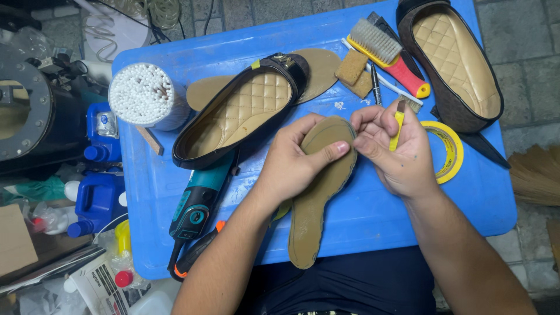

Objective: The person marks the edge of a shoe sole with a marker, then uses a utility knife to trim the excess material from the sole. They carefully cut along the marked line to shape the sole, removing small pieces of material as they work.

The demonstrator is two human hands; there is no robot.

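The left hand [291, 160] closes its grip on the toe end of a tan shoe sole [318, 192], thumb pressed flat across its top face, fingers curled beneath. The sole lies lengthwise from the middle of the blue table [361, 216] down toward the near edge, its heel end over the person's lap. The right hand [394, 154] pinches the sole's far right rim with thumb and forefinger while its other fingers clamp a small yellow-handled knife [398, 125], blade pointing away. Just left of the hands rests a black flat shoe [239, 114] with a quilted beige lining, lying on another tan sole. Its mate [458, 61] sits at the far right, beside a yellow brush with a red handle [388, 55] and a roll of yellow tape [449, 149]. A teal power tool [195, 201] lies near left
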